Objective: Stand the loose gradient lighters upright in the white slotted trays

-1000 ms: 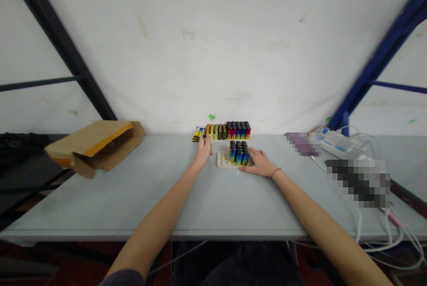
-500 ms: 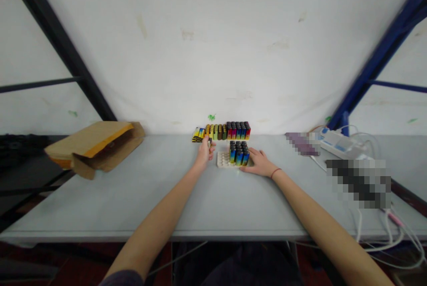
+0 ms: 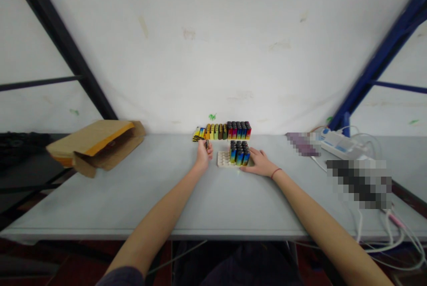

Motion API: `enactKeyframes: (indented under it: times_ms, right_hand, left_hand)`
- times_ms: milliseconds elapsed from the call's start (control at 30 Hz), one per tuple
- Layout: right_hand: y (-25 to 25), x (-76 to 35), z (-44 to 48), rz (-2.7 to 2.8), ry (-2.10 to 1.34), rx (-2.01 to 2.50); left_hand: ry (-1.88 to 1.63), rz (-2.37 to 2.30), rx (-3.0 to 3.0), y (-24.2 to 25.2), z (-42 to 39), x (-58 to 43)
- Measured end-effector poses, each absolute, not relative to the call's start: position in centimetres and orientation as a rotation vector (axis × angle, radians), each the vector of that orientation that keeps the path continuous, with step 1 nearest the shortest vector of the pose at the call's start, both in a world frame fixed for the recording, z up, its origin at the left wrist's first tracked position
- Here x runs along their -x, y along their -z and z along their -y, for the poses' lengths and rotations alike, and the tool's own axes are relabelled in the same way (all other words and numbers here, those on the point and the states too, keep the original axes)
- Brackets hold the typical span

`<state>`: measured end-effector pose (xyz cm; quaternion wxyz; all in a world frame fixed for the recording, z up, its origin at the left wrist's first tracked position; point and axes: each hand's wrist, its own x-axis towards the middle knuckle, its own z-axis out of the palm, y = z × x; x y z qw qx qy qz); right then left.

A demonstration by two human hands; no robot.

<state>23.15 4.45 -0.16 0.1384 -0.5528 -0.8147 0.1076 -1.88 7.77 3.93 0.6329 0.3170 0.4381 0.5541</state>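
Note:
My left hand [image 3: 203,156] is closed around a small dark-topped piece, which looks like a lighter [image 3: 207,144] and is mostly hidden by the fingers. It hovers left of a white tray with holes [image 3: 223,159]. Lighter-like cylinders [image 3: 239,155], blue to yellow with black tops, stand upright in the tray's right part; holes show on its left. My right hand [image 3: 262,163] grips the tray's right end, thumb along the front and fingers at the side. Loose yellow and blue pieces [image 3: 199,134] lie just beyond my left hand.
Behind the tray stand rows of yellow, green and brown pieces [image 3: 216,132] and red and blue black-topped ones [image 3: 239,130], near the wall. An opened cardboard package [image 3: 93,143] lies left. A power strip [image 3: 343,143], cables and blurred-out items occupy the right side.
My left hand has drawn slightly left and toward me, away from the tray, with the piece now more hidden in its fingers. The right hand and tray stay in place.

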Motion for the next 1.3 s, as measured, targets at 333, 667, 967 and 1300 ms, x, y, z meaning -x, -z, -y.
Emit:
enactKeyframes:
  times_ms: [333, 667, 967, 1300]
  right_hand:
    - [0.0, -23.0, -4.3, 2.346, -0.330, 1.602]
    - [0.0, -22.9, -4.3, 2.341, -0.338, 1.603]
    - [0.2, -23.1, -4.4, 2.338, -0.324, 1.606]
    - [0.0, -23.0, -4.3, 2.351, -0.312, 1.606]
  left_hand:
    - [-1.329, -0.908, -0.635, -3.8, -6.8, 0.9]
    - [-1.316, -0.817, -0.647, -3.9, -7.0, 1.0]
    - [-1.277, -0.964, -0.657, -4.2, -6.7, 1.0]
    - [-1.248, -0.932, -0.710, -3.5, -6.9, 0.6]
